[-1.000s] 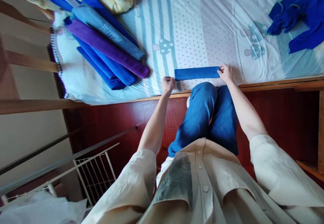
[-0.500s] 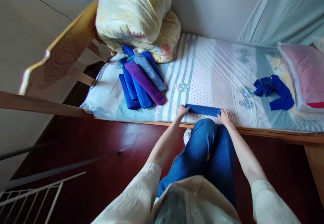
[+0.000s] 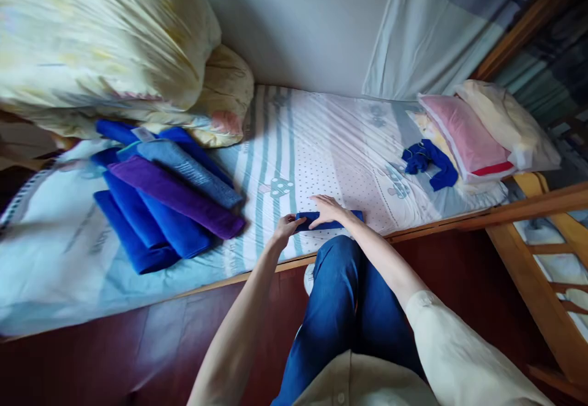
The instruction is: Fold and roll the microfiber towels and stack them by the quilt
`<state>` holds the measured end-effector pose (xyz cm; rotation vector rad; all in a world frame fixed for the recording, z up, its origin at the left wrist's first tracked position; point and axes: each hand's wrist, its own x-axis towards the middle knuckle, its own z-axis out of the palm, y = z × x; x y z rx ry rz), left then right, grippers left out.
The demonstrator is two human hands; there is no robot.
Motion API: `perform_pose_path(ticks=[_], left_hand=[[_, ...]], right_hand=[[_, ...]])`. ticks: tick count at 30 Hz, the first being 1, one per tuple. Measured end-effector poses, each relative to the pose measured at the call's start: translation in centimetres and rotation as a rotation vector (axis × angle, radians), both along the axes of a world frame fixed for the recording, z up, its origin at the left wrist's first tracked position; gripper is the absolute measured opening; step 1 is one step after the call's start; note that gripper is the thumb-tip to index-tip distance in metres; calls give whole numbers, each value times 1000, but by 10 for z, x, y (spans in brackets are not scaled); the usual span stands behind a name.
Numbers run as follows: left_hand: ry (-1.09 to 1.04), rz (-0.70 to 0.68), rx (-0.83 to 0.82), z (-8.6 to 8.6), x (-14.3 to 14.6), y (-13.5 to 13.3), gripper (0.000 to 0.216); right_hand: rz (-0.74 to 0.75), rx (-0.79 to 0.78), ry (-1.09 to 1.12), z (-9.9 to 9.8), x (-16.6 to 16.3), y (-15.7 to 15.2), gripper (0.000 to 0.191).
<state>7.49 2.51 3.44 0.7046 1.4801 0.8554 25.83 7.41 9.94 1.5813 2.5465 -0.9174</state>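
A folded blue towel (image 3: 351,217) lies as a narrow strip on the bed near its front edge. My left hand (image 3: 285,227) pinches the strip's left end. My right hand (image 3: 327,209) lies flat on top of the strip, fingers stretched out and pressing it down. To the left sits a pile of folded towels (image 3: 169,201), several blue, one purple, one grey-blue. My knee in blue jeans (image 3: 344,271) rests against the bed frame just below the strip.
A crumpled blue cloth (image 3: 429,161) lies at the right beside a pink pillow (image 3: 463,139). A yellow duvet bundle (image 3: 114,57) fills the far left. The patterned bed sheet (image 3: 331,149) lies between. A wooden bed end (image 3: 537,234) stands at right, with dark red floor (image 3: 138,351) below.
My right hand slid from the strip's right end leftward onto its middle. The left hand stays at the left end. The camera lifted and turned, showing more of the bed and wall.
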Motion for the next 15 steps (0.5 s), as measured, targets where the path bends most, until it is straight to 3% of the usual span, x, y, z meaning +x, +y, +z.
perform_pose_path(ticks=[2, 7, 12, 15], left_hand=[[-44, 3, 11, 6, 3, 1, 49], [8, -4, 209, 36, 8, 1, 40], [24, 45, 406, 66, 1, -3, 41], [-61, 142, 558, 70, -16, -16, 51]], right_hand=[[16, -33, -12, 5, -11, 2, 105], [11, -112, -6, 32, -25, -5, 69], [-99, 22, 163, 65, -31, -14, 39], [-115, 64, 253, 82, -42, -19, 22]])
